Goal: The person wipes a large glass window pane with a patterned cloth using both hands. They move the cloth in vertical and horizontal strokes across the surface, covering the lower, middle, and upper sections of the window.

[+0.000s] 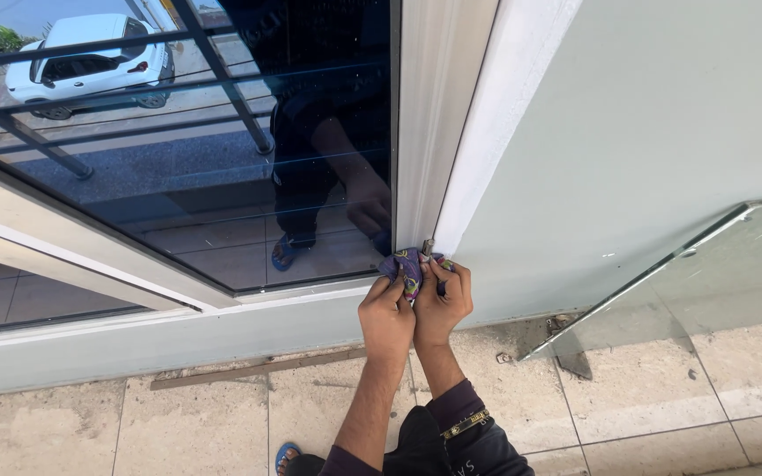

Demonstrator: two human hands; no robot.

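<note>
A crumpled purple patterned cloth (407,267) is gripped between the closed left hand (387,313) and the closed right hand (443,304), pressed against the pale metal window frame (421,159) above them; the cloth is mostly hidden by fingers.

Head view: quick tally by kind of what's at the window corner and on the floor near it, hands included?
Hands: 2, left hand and right hand, both on the cloth
Cloth: 1, purple patterned cloth pressed at the frame corner
Glass sheet: 1, loose glass sheet leaning on the wall
Wood strip: 1, strip on the floor
Total: 5
</note>
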